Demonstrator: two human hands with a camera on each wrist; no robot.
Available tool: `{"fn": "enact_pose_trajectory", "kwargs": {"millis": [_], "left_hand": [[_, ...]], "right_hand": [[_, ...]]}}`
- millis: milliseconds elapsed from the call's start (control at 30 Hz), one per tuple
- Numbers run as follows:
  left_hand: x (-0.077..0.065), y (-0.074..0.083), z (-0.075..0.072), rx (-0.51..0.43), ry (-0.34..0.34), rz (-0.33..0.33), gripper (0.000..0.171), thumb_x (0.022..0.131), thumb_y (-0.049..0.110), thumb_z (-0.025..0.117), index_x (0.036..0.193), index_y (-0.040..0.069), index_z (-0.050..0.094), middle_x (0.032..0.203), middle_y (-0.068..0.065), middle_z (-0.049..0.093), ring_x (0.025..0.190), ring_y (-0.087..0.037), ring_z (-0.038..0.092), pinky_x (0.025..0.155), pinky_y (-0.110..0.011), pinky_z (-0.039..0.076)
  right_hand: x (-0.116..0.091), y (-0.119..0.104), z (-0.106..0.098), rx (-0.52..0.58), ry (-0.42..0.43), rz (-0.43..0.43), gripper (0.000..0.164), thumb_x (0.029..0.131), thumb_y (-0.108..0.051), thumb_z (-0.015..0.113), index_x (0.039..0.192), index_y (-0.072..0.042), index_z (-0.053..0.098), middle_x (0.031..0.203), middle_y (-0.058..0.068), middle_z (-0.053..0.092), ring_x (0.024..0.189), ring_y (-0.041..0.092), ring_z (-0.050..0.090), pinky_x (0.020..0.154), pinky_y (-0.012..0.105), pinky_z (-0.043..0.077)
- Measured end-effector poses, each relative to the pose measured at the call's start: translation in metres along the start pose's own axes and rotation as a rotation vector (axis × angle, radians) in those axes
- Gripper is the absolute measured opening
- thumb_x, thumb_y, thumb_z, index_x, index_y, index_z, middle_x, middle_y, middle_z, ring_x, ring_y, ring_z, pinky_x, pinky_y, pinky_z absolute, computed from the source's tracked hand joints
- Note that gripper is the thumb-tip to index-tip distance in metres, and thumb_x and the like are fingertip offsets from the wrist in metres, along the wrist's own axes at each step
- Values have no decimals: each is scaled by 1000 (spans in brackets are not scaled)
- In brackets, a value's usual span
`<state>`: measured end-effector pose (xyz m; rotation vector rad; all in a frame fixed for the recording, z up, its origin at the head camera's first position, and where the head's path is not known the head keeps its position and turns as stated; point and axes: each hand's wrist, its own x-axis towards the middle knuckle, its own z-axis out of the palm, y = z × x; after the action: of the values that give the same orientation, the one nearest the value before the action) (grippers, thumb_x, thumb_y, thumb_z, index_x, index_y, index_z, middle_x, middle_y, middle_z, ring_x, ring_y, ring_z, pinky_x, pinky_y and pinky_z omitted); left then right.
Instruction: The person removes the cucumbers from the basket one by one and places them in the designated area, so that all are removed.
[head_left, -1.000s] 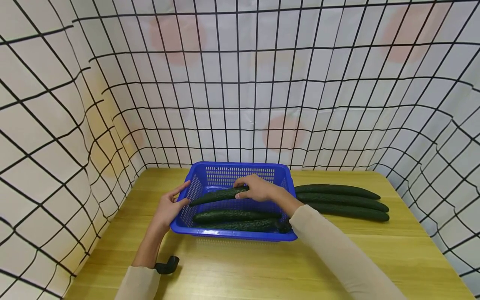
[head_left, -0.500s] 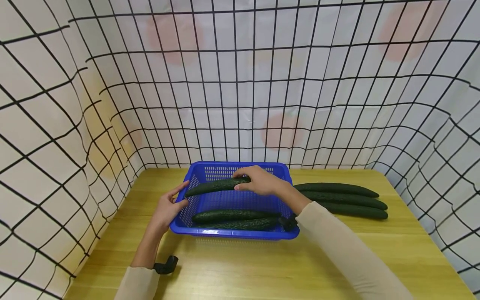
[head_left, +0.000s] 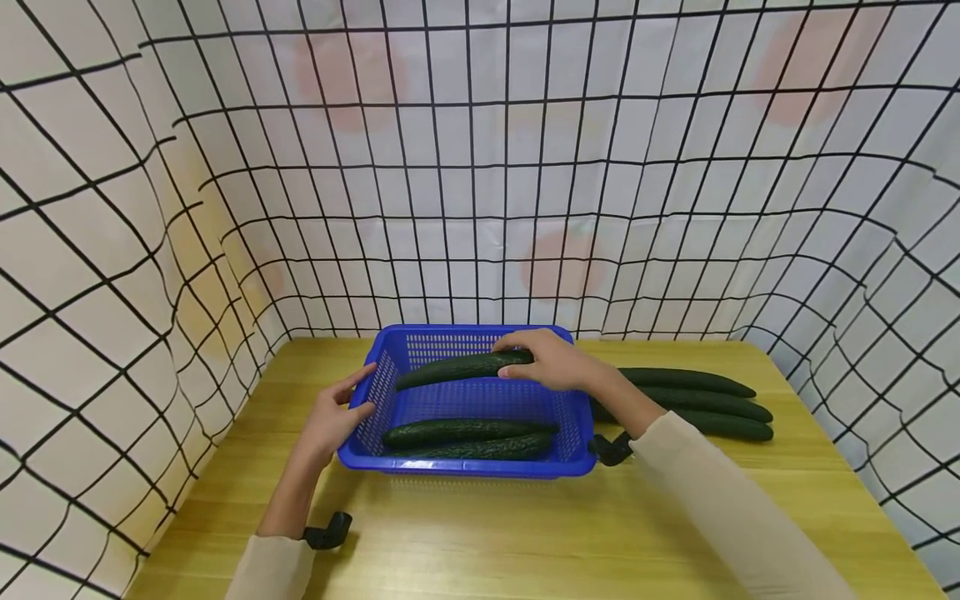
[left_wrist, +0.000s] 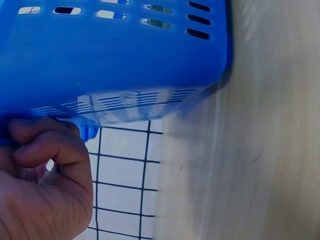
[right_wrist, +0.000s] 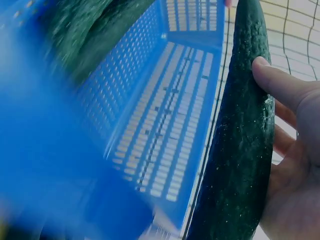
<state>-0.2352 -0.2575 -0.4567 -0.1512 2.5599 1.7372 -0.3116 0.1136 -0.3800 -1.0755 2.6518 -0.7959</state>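
Observation:
A blue plastic basket [head_left: 465,468] with slotted walls stands on the table. My right hand [head_left: 551,360] grips a dark green cucumber [head_left: 457,368] near its right end and holds it over the back half of the basket. In the right wrist view the thumb lies along one side of that cucumber [right_wrist: 240,135], with the fingers behind it. Two more cucumbers [head_left: 468,431] lie side by side along the basket's front wall. My left hand [head_left: 330,421] holds the basket's left rim; its curled fingers [left_wrist: 55,145] show below the rim in the left wrist view.
Three cucumbers [head_left: 701,398] lie together on the wooden table [head_left: 480,533], right of the basket. A black wire grid [head_left: 480,217] with white sheeting behind it encloses the back and both sides. Black wrist cameras are strapped to both wrists.
The right hand has lifted the cucumber from inside the basket and then shifted it to the right. The left hand stays on the left rim.

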Motion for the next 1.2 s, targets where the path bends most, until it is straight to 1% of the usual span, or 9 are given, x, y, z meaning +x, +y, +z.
{"fn": "enact_pose_trajectory", "kwargs": {"millis": [100,233,333,433,533,733,867,1033,1200], "left_hand": [[1,-3,-1,-18,-14,4,67,97,8,64,156,33,46,137,-30,56,110,-42,67,78,-48,65],[0,-4,-2,-47,-25,-2,69,97,7,63,157,34,45,135,-32,56,105,-39,70,76,-48,65],[-1,-3,-2,-71,-41,-8,70,97,7,63,158,34,42,139,-35,54,105,-41,70,76,-49,65],[0,-2,-3,-97,-58,-14,72,98,6,62,160,35,39,145,-37,51,109,-45,70,77,-51,65],[0,-3,-4,-117,-75,-13,73,98,6,62,160,35,37,149,-36,48,113,-47,69,78,-52,64],[-1,-3,-4,-126,-101,-7,75,98,6,63,161,35,35,151,-35,45,116,-45,67,80,-51,64],[0,-1,-3,-129,-98,-19,75,97,8,63,161,37,35,153,-35,43,115,-45,67,78,-51,64],[1,1,-3,-142,-86,-34,74,97,7,62,160,37,37,153,-33,45,116,-46,67,80,-51,64],[1,2,-1,-136,-82,-36,73,98,6,61,160,36,37,154,-33,44,118,-47,66,80,-51,64]], "right_hand": [[-11,12,-4,15,21,10,46,101,-35,66,142,-15,61,145,7,61,137,30,54,111,52,48],[-29,26,-9,36,46,35,49,101,-38,65,144,-14,59,148,11,58,140,35,50,113,57,45],[-45,33,-14,42,73,71,51,100,-40,65,144,-15,59,149,12,56,141,38,49,112,60,44],[-61,40,-18,46,104,93,49,99,-42,67,141,-18,61,148,10,57,139,39,50,110,62,45],[-75,49,-20,46,135,91,46,99,-40,68,139,-19,63,147,10,59,134,37,53,107,62,47],[-102,65,-27,26,175,114,48,99,-41,68,141,-18,63,144,8,61,126,32,58,102,57,50],[-120,75,-33,21,189,150,50,100,-41,66,144,-19,60,146,9,59,130,35,56,103,58,49],[-144,86,-39,1,217,178,50,101,-39,65,144,-15,59,146,12,59,132,39,53,104,64,46],[-169,99,-41,-11,238,207,51,100,-38,66,143,-12,59,146,15,58,134,41,52,105,65,45]]}}
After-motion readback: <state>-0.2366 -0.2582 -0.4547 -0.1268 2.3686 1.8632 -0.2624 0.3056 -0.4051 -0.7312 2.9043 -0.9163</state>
